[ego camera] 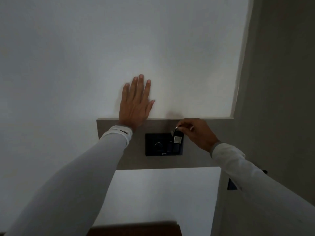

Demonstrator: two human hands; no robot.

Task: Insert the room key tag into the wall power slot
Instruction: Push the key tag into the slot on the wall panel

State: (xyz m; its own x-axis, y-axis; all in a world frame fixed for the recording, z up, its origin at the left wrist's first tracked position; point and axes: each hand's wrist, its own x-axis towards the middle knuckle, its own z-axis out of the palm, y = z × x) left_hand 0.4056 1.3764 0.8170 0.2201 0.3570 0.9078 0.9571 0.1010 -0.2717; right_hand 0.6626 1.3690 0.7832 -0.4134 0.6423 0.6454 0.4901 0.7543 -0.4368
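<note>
A black wall panel [158, 144] with a round dial sits on a grey-brown strip of wall. Its power slot [177, 148] is at the panel's right side. The dark key tag [178, 137], bearing a small pale sticker, hangs upright over the panel's upper right corner, against the slot area. My right hand [196, 132] pinches the tag's metal ring from above and to the right. My left hand [135, 103] lies flat on the white wall above and left of the panel, fingers spread, holding nothing.
The grey-brown strip [119, 150] runs across the wall behind the panel. A wall corner [238, 65] rises at the right. A dark small object [231, 184] shows on the right-hand wall, partly behind my right sleeve. A brown wooden edge [134, 229] lies at the bottom.
</note>
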